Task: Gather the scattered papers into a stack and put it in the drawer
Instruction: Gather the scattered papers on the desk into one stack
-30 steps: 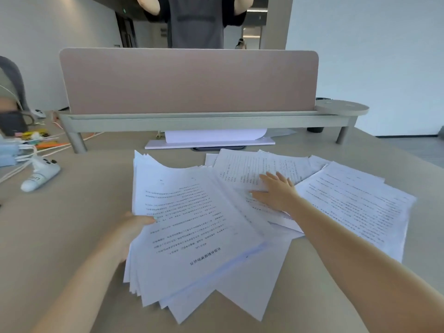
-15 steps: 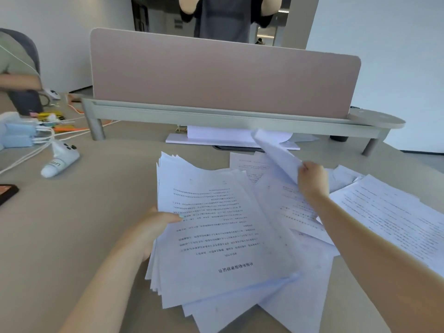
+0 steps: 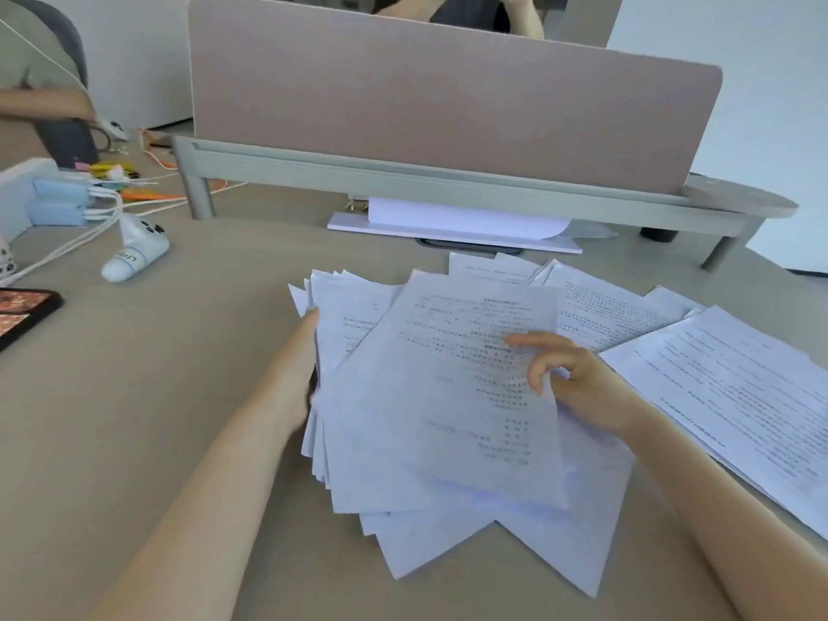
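Left hand [image 3: 300, 374] clamps the left edge of a fanned pile of white printed papers [image 3: 385, 441] on the beige table [image 3: 148, 419], while the right hand [image 3: 578, 378] pinches one printed sheet [image 3: 452, 396] onto it. Gathering is mid-way, I judge: loose white sheets at right [image 3: 735, 387] need collecting next. No drawer shows; a black phone [image 3: 22, 313] lies clear.

papers [image 3: 448, 396] on desk [image 3: 157, 419], phone [image 3: 22, 311] far left
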The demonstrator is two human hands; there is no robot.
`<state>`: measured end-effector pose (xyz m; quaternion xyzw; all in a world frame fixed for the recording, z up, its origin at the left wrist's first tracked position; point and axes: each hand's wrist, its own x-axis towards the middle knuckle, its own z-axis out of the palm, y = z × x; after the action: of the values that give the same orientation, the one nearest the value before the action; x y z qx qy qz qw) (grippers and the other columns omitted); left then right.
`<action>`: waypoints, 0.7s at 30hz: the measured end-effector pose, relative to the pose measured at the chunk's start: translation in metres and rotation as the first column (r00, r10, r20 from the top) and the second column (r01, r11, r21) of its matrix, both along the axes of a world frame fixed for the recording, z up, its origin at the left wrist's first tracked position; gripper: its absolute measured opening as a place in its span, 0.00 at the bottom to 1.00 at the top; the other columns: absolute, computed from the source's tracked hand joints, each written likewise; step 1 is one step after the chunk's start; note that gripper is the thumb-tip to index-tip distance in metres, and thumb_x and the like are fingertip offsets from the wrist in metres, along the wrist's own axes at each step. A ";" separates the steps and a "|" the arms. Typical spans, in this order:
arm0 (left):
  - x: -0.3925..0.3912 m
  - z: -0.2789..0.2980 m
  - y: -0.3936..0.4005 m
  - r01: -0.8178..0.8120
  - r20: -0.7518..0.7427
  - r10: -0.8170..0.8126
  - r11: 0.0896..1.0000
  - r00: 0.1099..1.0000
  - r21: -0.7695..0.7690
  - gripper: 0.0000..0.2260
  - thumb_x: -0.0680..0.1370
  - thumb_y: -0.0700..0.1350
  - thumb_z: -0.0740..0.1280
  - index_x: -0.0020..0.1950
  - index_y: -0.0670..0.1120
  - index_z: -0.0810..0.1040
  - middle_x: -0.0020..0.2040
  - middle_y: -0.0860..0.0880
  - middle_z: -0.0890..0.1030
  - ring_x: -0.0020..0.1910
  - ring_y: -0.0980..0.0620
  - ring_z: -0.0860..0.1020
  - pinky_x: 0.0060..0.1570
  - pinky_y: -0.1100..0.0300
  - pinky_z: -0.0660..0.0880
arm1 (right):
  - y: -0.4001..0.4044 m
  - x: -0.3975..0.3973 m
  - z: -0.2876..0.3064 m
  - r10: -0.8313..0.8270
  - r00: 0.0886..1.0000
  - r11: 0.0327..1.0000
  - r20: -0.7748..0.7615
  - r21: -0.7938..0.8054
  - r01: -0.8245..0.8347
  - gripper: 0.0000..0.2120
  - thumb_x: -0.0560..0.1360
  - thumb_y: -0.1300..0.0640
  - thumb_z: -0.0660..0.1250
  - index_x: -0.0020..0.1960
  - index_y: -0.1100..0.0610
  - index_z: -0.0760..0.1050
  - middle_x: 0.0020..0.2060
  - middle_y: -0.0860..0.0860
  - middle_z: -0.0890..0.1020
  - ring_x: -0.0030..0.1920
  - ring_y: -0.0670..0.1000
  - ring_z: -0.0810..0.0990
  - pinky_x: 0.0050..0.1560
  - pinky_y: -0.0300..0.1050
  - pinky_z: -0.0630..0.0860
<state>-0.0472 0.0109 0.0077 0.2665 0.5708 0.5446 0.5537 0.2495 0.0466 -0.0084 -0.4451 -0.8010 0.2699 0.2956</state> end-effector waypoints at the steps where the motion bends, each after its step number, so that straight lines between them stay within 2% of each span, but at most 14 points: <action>1: 0.000 0.001 0.000 0.001 0.011 -0.001 1.000 1.000 0.025 0.18 0.77 0.58 0.59 0.30 0.51 0.72 0.23 0.57 0.75 0.25 0.53 0.73 0.25 0.69 0.69 | -0.003 0.000 0.001 0.009 1.000 0.999 -0.022 -0.042 -0.010 0.36 0.64 0.82 0.51 0.24 0.41 0.74 0.61 0.48 0.77 0.60 0.26 0.67 0.56 0.22 0.64; 2: 0.000 0.001 -0.003 0.026 0.011 -0.026 0.999 1.000 0.042 0.19 0.77 0.57 0.59 0.28 0.52 0.71 0.22 0.57 0.74 0.23 0.54 0.73 0.24 0.68 0.68 | -0.004 0.000 0.002 0.015 0.999 0.997 -0.028 -0.076 -0.017 0.35 0.63 0.82 0.50 0.23 0.42 0.72 0.62 0.50 0.77 0.61 0.29 0.69 0.54 0.20 0.64; 3: -0.001 0.001 -0.005 0.084 0.011 -0.084 0.996 0.996 0.043 0.16 0.76 0.57 0.60 0.31 0.52 0.75 0.26 0.55 0.78 0.26 0.54 0.77 0.27 0.65 0.71 | -0.005 0.000 0.002 0.021 0.999 0.995 -0.031 -0.100 -0.024 0.35 0.63 0.82 0.50 0.22 0.43 0.71 0.62 0.50 0.77 0.62 0.32 0.69 0.54 0.20 0.63; 5: -0.004 -0.001 -0.011 0.178 -0.006 -0.178 0.984 0.984 -0.013 0.11 0.75 0.56 0.64 0.46 0.51 0.82 0.43 0.50 0.85 0.42 0.49 0.82 0.41 0.56 0.76 | -0.004 -0.003 0.000 0.032 0.999 0.994 -0.036 -0.099 -0.035 0.35 0.62 0.82 0.50 0.22 0.42 0.71 0.62 0.49 0.76 0.65 0.38 0.69 0.55 0.20 0.63; 7: -0.005 -0.005 -0.013 0.233 -0.073 -0.238 0.970 0.968 -0.072 0.11 0.76 0.48 0.66 0.55 0.46 0.81 0.52 0.45 0.84 0.50 0.44 0.81 0.49 0.53 0.76 | -0.003 -0.008 -0.002 0.012 1.000 0.999 -0.012 -0.031 -0.012 0.36 0.65 0.81 0.52 0.23 0.40 0.73 0.61 0.45 0.75 0.67 0.43 0.67 0.61 0.24 0.60; 9: -0.004 -0.008 -0.012 0.239 -0.211 -0.252 0.967 0.944 -0.083 0.10 0.75 0.39 0.66 0.56 0.43 0.79 0.56 0.42 0.82 0.51 0.44 0.80 0.50 0.54 0.75 | -0.003 -0.013 -0.003 -0.041 0.997 0.997 0.063 0.068 0.037 0.34 0.71 0.77 0.55 0.30 0.38 0.78 0.63 0.39 0.71 0.70 0.46 0.62 0.72 0.40 0.54; 10: -0.002 -0.009 -0.010 0.230 -0.267 -0.244 0.970 0.932 -0.084 0.12 0.75 0.37 0.66 0.58 0.43 0.78 0.57 0.43 0.81 0.53 0.43 0.79 0.51 0.53 0.74 | -0.002 -0.011 -0.003 -0.088 0.991 0.988 0.104 0.133 0.073 0.29 0.73 0.75 0.57 0.37 0.42 0.81 0.64 0.39 0.69 0.71 0.48 0.60 0.74 0.49 0.52; 12: -0.004 -0.012 -0.007 0.213 -0.324 -0.228 0.974 0.918 -0.083 0.18 0.72 0.37 0.69 0.61 0.45 0.76 0.59 0.45 0.80 0.58 0.45 0.77 0.54 0.54 0.72 | 0.004 0.004 0.000 -0.272 0.955 0.922 0.115 0.317 0.224 0.18 0.75 0.69 0.59 0.50 0.51 0.81 0.66 0.44 0.69 0.72 0.55 0.62 0.72 0.61 0.54; 14: -0.008 -0.012 -0.008 0.168 -0.316 -0.184 0.983 0.931 -0.079 0.16 0.72 0.38 0.69 0.58 0.46 0.77 0.54 0.46 0.81 0.54 0.47 0.78 0.50 0.56 0.72 | 0.006 0.029 0.009 -0.516 0.856 0.804 0.043 0.370 0.466 0.13 0.76 0.60 0.60 0.57 0.52 0.78 0.69 0.51 0.70 0.72 0.58 0.64 0.71 0.66 0.55; 15: -0.012 -0.012 -0.006 0.140 -0.279 -0.155 0.988 0.948 -0.073 0.13 0.73 0.37 0.68 0.57 0.45 0.78 0.51 0.46 0.82 0.50 0.47 0.80 0.49 0.57 0.75 | 0.006 0.046 0.012 -0.636 0.771 0.734 0.038 0.339 0.589 0.14 0.77 0.56 0.59 0.60 0.52 0.76 0.71 0.52 0.68 0.73 0.57 0.62 0.72 0.66 0.51; 17: -0.022 -0.013 -0.006 0.108 -0.211 -0.115 0.993 0.971 -0.046 0.08 0.74 0.37 0.65 0.52 0.43 0.80 0.38 0.46 0.85 0.36 0.50 0.83 0.40 0.59 0.79 | 0.005 0.085 0.012 -0.803 0.564 0.595 0.191 0.211 0.776 0.20 0.78 0.48 0.56 0.68 0.52 0.68 0.75 0.51 0.61 0.76 0.56 0.53 0.72 0.66 0.44; 18: -0.027 -0.011 -0.006 0.094 -0.173 -0.097 0.995 0.980 -0.027 0.07 0.75 0.38 0.65 0.50 0.43 0.80 0.32 0.48 0.85 0.29 0.52 0.82 0.37 0.59 0.79 | 0.002 0.105 0.009 -0.818 0.475 0.539 0.323 0.144 0.830 0.24 0.78 0.44 0.54 0.71 0.51 0.63 0.76 0.50 0.57 0.76 0.55 0.49 0.72 0.68 0.42; 19: -0.032 -0.011 -0.005 0.071 -0.130 -0.072 0.997 0.989 -0.013 0.07 0.75 0.39 0.64 0.51 0.44 0.80 0.32 0.49 0.84 0.27 0.52 0.82 0.39 0.58 0.78 | 0.000 0.120 0.005 -0.786 0.418 0.507 0.456 0.087 0.858 0.27 0.77 0.41 0.51 0.73 0.50 0.60 0.77 0.49 0.54 0.77 0.55 0.46 0.71 0.69 0.41; 21: -0.033 -0.010 -0.002 0.056 -0.050 -0.054 0.998 0.997 0.039 0.10 0.77 0.40 0.62 0.55 0.44 0.79 0.42 0.47 0.84 0.32 0.53 0.83 0.48 0.55 0.76 | -0.006 0.134 -0.002 -0.668 0.404 0.521 0.625 0.005 0.854 0.29 0.75 0.37 0.48 0.73 0.48 0.57 0.77 0.47 0.53 0.76 0.56 0.47 0.70 0.71 0.41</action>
<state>-0.0807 0.0084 -0.0022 0.3063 0.5656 0.5338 0.5489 0.3835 0.0405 -0.0107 -0.8622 -0.4953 0.0845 0.0647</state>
